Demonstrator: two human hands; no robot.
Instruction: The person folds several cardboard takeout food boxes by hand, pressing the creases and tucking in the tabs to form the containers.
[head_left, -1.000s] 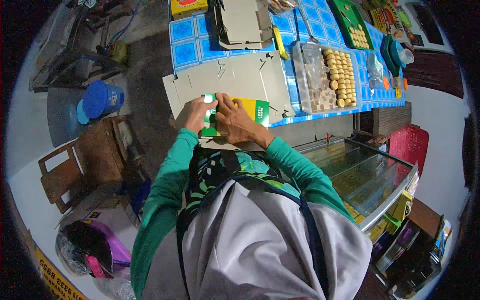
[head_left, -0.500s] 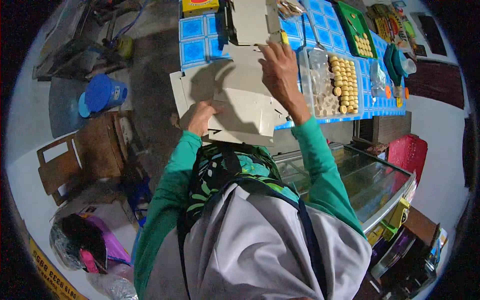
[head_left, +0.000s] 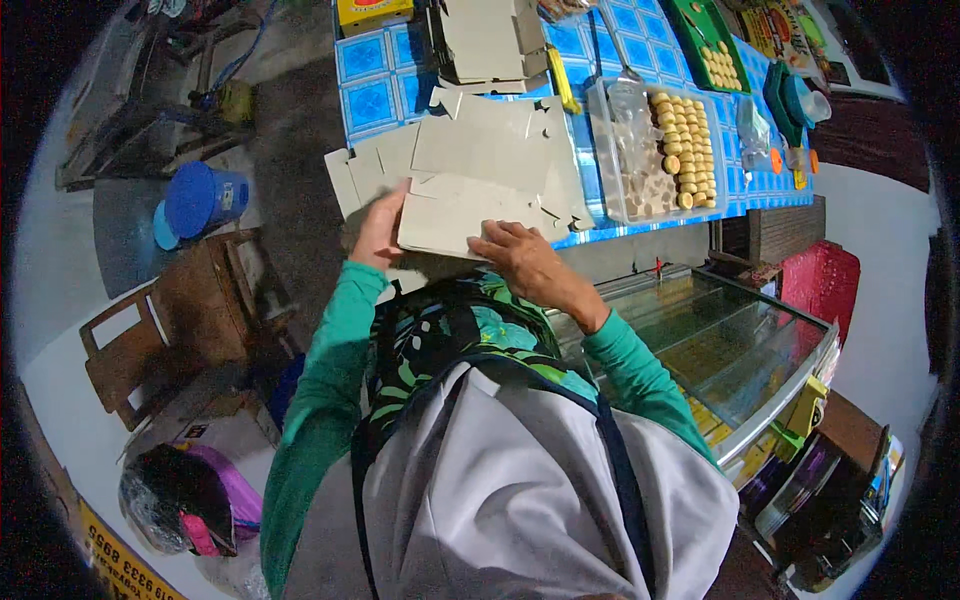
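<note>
A pale cardboard box blank [head_left: 490,140] with cut slots and tabs lies at the near edge of the table. Its near panel [head_left: 455,210] stands folded up from the rest. My left hand [head_left: 380,232] is closed on the left end of that panel, thumb at its upper corner. Along the panel's near right side, my right hand [head_left: 535,262] has its fingers bent over the cardboard; its thumb is hidden. Beyond the blank is a stack of folded cardboard boxes [head_left: 485,40].
On the blue checked tablecloth [head_left: 375,95], a clear plastic tray [head_left: 630,205] holds rows of small round pastries [head_left: 685,150]. A yellow tool [head_left: 563,80] lies beside it. Farther right is a green tray [head_left: 712,45] with more pastries. A glass display case [head_left: 720,330] stands below right.
My right hand has come from the blank's far right side down to its near panel. That panel is now folded up. The yellow tool shows more fully.
</note>
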